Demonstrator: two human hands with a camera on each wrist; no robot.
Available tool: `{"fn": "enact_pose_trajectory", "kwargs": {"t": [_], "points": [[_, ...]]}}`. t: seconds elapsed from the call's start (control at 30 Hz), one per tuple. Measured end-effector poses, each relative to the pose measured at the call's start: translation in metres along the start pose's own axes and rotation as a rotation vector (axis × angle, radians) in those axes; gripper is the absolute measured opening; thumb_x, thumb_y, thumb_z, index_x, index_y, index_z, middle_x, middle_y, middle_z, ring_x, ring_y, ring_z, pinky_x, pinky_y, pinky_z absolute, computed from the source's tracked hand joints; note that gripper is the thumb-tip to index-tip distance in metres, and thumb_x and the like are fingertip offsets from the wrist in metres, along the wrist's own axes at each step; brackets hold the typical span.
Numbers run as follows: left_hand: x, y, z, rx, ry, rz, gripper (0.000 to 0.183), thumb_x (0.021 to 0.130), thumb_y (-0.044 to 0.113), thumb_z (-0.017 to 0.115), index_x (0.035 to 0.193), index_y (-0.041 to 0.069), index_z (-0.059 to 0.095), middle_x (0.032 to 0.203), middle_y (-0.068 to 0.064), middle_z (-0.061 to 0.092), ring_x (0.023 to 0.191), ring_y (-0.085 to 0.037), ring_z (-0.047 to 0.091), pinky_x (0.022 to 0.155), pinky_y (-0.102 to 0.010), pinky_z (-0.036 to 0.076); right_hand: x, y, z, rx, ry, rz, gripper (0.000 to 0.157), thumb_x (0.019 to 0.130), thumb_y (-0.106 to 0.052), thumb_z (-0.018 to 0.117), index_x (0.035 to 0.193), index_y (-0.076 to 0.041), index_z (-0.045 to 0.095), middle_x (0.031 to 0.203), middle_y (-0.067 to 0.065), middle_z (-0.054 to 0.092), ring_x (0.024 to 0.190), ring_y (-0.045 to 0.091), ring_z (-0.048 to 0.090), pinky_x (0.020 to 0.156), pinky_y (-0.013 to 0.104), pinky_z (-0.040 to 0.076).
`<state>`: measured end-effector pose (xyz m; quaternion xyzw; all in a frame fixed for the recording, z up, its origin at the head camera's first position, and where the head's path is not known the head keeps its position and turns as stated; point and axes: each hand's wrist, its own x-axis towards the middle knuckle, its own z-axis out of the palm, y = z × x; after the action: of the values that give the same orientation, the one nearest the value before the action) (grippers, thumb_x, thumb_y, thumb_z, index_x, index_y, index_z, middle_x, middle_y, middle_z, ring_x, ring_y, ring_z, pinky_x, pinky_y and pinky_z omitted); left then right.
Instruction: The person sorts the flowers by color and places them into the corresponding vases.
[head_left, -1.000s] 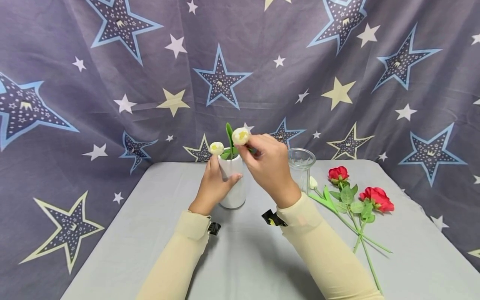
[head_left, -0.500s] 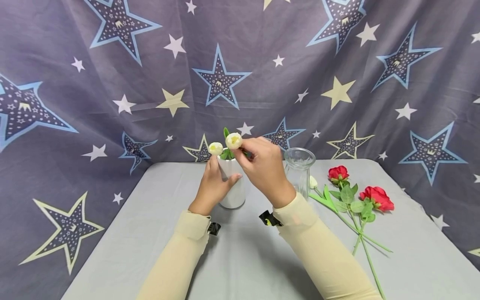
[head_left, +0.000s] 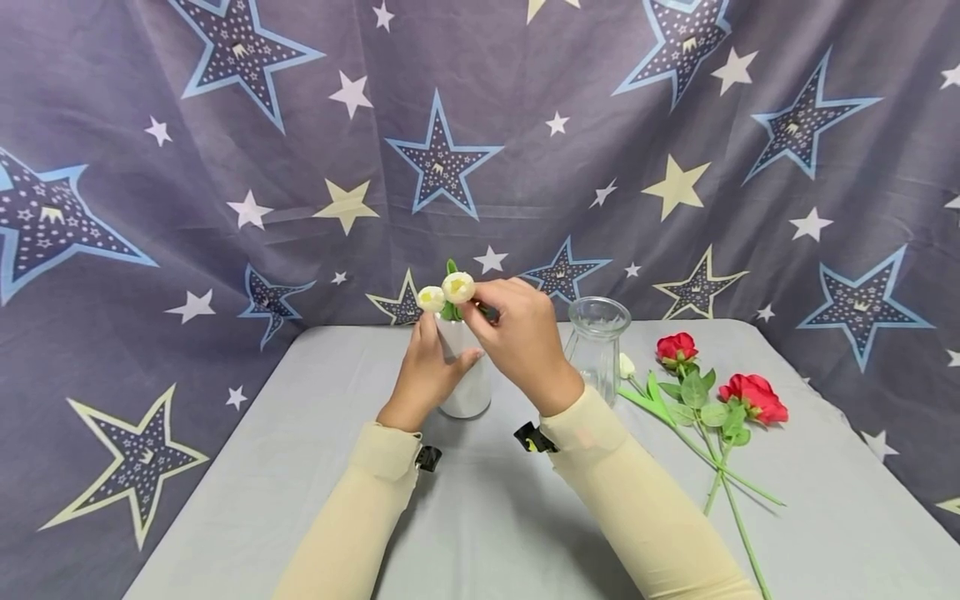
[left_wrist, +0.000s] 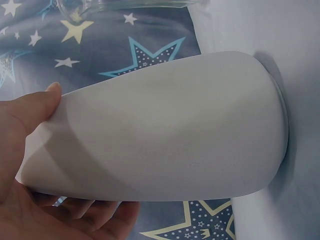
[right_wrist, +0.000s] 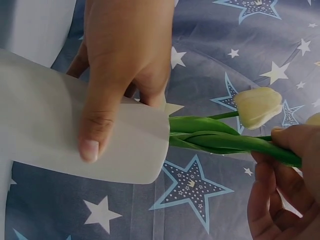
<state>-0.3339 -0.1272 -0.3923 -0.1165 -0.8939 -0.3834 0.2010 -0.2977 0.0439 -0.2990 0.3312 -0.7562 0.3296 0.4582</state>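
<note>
A white vase [head_left: 468,385] stands upright on the table. My left hand [head_left: 424,368] grips it near the top, thumb across the front; in the left wrist view the fingers wrap around the vase [left_wrist: 170,130]. My right hand [head_left: 527,337] pinches a white tulip [head_left: 458,288] just below its bloom, its stem running down into the vase. Beside it a second white tulip [head_left: 431,299] leans out over the rim on the left. The right wrist view shows the right hand [right_wrist: 287,185] on the green stem and leaves [right_wrist: 210,136] at the vase mouth.
A clear glass vase [head_left: 600,333] stands right of the white one, partly behind the right hand. Two red roses [head_left: 753,397] and another white tulip [head_left: 627,367] lie with crossed stems on the right of the grey-covered table [head_left: 285,467]. A star-patterned cloth [head_left: 510,92] hangs behind.
My right hand has moved left and slightly down, bringing the pinched tulip lower and close beside the other bloom. The left hand and the white vase have stayed put.
</note>
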Motion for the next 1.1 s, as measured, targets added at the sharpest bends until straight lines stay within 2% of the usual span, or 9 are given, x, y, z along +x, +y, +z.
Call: {"fn": "enact_pose_trajectory", "kwargs": {"t": [0.37, 0.67, 0.8, 0.9, 1.1], "points": [[0.000, 0.000, 0.000, 0.036, -0.012, 0.027, 0.098, 0.091, 0.044, 0.079, 0.159, 0.003, 0.020, 0.151, -0.025, 0.039, 0.139, -0.037, 0.044, 0.116, -0.052, 0.040, -0.003, 0.001, 0.006, -0.037, -0.069, 0.034, 0.008, 0.097, -0.018, 0.073, 0.096, -0.015, 0.080, 0.088, -0.003, 0.077, 0.072, 0.017, 0.061, 0.066, 0.029, 0.048], [0.001, 0.000, 0.001, 0.049, 0.017, 0.025, 0.089, 0.090, 0.034, 0.081, 0.153, 0.003, 0.027, 0.144, -0.023, 0.044, 0.131, -0.035, 0.049, 0.111, -0.050, 0.044, -0.004, 0.002, 0.014, -0.087, -0.116, 0.045, 0.009, 0.097, -0.022, 0.073, 0.096, -0.017, 0.081, 0.088, -0.005, 0.077, 0.068, 0.012, 0.056, 0.061, 0.027, 0.044], [0.001, 0.000, 0.001, 0.049, 0.027, 0.064, 0.084, 0.090, 0.032, 0.079, 0.151, 0.000, 0.031, 0.140, -0.024, 0.046, 0.126, -0.036, 0.050, 0.108, -0.051, 0.045, -0.005, 0.004, 0.018, -0.094, -0.138, 0.063, 0.010, 0.098, -0.023, 0.072, 0.099, -0.018, 0.081, 0.091, -0.005, 0.078, 0.071, 0.014, 0.060, 0.062, 0.027, 0.046], [0.001, -0.001, 0.000, 0.052, 0.030, 0.083, 0.085, 0.090, 0.031, 0.078, 0.152, 0.000, 0.029, 0.143, -0.025, 0.045, 0.129, -0.036, 0.049, 0.110, -0.052, 0.044, -0.004, 0.005, 0.020, -0.095, -0.152, 0.074, 0.012, 0.098, -0.024, 0.072, 0.103, -0.017, 0.081, 0.093, -0.004, 0.078, 0.074, 0.015, 0.063, 0.065, 0.028, 0.049], [0.002, -0.003, -0.001, 0.047, -0.003, 0.059, 0.092, 0.091, 0.036, 0.076, 0.158, 0.003, 0.022, 0.153, -0.025, 0.038, 0.140, -0.037, 0.043, 0.114, -0.053, 0.041, -0.004, 0.005, 0.026, -0.094, -0.149, 0.094, 0.011, 0.098, -0.022, 0.072, 0.102, -0.017, 0.081, 0.093, -0.003, 0.078, 0.075, 0.011, 0.067, 0.067, 0.027, 0.053]]}}
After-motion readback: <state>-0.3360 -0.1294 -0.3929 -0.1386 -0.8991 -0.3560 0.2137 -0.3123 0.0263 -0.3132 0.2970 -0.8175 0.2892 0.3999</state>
